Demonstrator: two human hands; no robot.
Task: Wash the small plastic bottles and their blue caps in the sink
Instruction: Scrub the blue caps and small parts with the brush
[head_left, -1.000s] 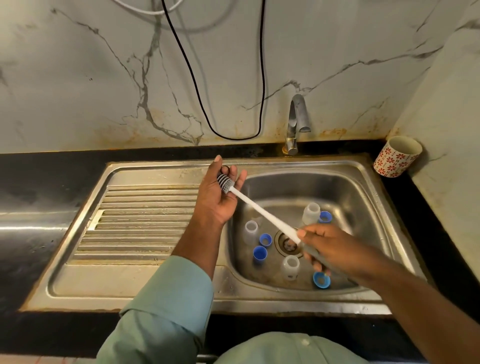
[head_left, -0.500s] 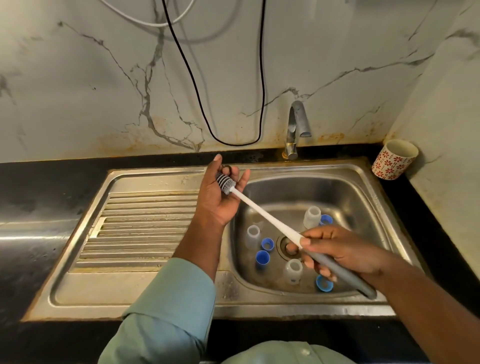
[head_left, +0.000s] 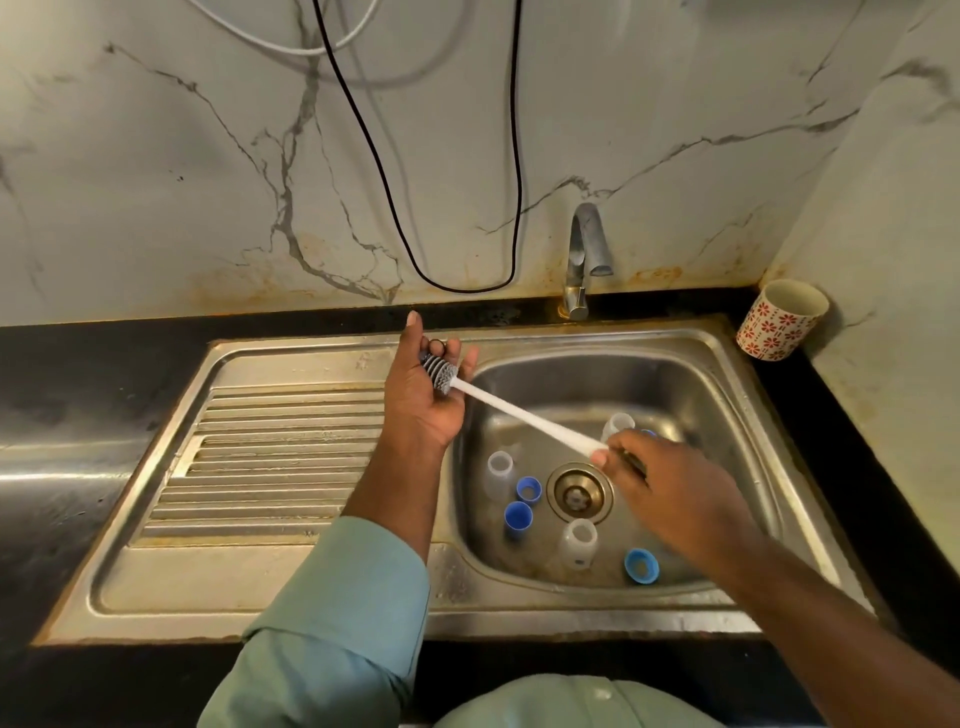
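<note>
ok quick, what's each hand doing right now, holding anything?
Left hand: open, palm up, the grey bristle head of the white-handled bottle brush resting on it.
Right hand: gripping the brush's handle end.

No legible text anywhere (perhaps a faint mark on the nearest bottle (head_left: 577, 545), too blurred to read)

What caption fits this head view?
Right hand holds a brush, its head in the left hand, over bottles in the sink.
</note>
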